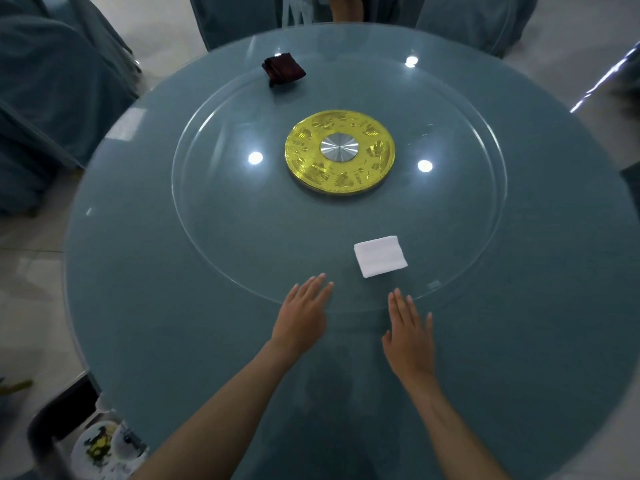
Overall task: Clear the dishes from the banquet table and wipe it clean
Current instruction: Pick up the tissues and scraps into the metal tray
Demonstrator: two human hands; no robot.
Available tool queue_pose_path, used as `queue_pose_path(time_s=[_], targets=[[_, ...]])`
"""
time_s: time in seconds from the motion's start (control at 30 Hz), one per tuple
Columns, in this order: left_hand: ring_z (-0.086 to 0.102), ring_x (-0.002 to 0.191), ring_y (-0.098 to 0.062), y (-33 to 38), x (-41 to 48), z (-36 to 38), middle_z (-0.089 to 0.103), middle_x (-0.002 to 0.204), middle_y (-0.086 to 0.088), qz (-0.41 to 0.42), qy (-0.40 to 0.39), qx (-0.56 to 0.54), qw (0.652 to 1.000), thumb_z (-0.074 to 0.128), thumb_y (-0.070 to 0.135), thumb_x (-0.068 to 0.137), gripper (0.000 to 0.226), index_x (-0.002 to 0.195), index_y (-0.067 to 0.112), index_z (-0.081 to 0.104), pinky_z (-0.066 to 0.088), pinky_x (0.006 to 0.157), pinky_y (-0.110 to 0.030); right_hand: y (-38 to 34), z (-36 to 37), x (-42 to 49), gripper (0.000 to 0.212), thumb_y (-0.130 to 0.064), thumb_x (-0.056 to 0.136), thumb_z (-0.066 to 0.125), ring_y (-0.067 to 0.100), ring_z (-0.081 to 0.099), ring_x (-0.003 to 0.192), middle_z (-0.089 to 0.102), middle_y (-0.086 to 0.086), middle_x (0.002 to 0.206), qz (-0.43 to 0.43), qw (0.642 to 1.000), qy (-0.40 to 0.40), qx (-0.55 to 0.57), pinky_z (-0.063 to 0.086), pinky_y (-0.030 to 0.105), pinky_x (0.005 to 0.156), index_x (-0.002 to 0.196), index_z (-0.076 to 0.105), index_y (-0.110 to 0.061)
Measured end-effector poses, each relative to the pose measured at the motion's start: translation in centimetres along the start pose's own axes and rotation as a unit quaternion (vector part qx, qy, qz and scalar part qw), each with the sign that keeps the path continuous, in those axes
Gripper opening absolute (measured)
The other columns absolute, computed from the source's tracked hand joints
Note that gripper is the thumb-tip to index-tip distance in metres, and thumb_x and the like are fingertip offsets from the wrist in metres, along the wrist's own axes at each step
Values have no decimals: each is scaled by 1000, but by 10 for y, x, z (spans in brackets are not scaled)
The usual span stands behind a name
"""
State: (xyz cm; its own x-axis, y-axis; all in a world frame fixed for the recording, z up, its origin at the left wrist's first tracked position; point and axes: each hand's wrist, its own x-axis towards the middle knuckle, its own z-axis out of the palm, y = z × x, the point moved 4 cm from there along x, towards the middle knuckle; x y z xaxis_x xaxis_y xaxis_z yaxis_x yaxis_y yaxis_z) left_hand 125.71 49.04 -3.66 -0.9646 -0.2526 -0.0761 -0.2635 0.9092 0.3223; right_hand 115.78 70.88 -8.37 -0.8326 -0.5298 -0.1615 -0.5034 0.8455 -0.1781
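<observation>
Round glass table — draped chairs, seemingly, around.

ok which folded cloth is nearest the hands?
The white cloth, just ahead of the right hand; the dark red cloth lies at the far side.

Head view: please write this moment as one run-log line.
left hand open, empty | right hand open, empty | white cloth folded on turntable, untouched | red napkin at far side
</observation>
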Motion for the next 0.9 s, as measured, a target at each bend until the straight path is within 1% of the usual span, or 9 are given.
queue_pose_path(time_s=[0.1,0.17,0.23,0.33,0.47,0.63,0.73,0.83,0.9], targets=[[58,133,-31,23,27,-2,57,149,-10,57,-19,13,998,36,18,84,61,138,13,62,50,105,-51,-13,3,-6,95,-9,79,66,21,20,157,17,-5,172,-17,1000,0,8,24,64,121,164,23,-17],[56,135,-32,27,43,2,54,151,-11,61,-44,15,997,44,15,86,56,140,11,60,51,105,-55,-20,5,-10,95,-8,79,66,21,20,158,16,-5,172,-27,1000,0,15,24,64,121,164,23,-17],[52,138,-34,26,62,4,50,154,-13,42,-62,10,997,52,14,88,55,143,10,57,48,106,-57,-23,7,-11,96,-8,79,67,21,21,157,17,-5,172,-31,999,-3,21,25,63,121,163,24,-17],[36,149,-30,23,89,-3,32,166,-8,-16,-99,2,995,52,21,100,55,154,14,42,36,117,-54,-30,9,-12,94,-11,81,68,20,18,158,14,-5,172,-40,999,-10,35,25,63,122,163,24,-17],[34,148,-31,17,120,-10,29,166,-6,-96,-118,-70,986,55,24,102,61,158,14,32,39,113,-49,-35,14,-15,95,-16,83,68,19,11,159,7,-6,173,-38,997,-25,60,25,63,122,164,19,-17],[42,139,-30,8,151,-11,48,149,-5,-128,-101,-73,984,68,37,96,61,149,18,45,39,106,-49,-39,14,-15,96,-15,81,68,21,12,159,5,-6,173,-42,996,-21,72,29,63,120,164,19,-16],[48,133,-27,1,168,-6,56,140,-3,-152,-136,-127,971,77,34,90,57,140,21,54,42,105,-46,-39,14,-16,97,-15,81,68,21,12,159,4,-5,173,-48,996,-18,76,31,62,119,165,18,-16],[60,115,-27,-4,177,-2,66,117,-3,-176,-187,-171,951,83,28,84,41,120,17,66,48,87,-36,-37,16,-16,101,-14,78,70,22,12,159,4,-4,174,-50,996,-13,72,31,62,119,165,18,-15],[63,103,-27,-3,179,-3,64,100,-1,-175,-204,-170,948,83,27,83,29,105,14,69,43,75,-31,-36,17,-16,104,-14,78,71,22,10,159,1,-4,174,-55,996,-14,62,29,63,120,165,14,-16]])
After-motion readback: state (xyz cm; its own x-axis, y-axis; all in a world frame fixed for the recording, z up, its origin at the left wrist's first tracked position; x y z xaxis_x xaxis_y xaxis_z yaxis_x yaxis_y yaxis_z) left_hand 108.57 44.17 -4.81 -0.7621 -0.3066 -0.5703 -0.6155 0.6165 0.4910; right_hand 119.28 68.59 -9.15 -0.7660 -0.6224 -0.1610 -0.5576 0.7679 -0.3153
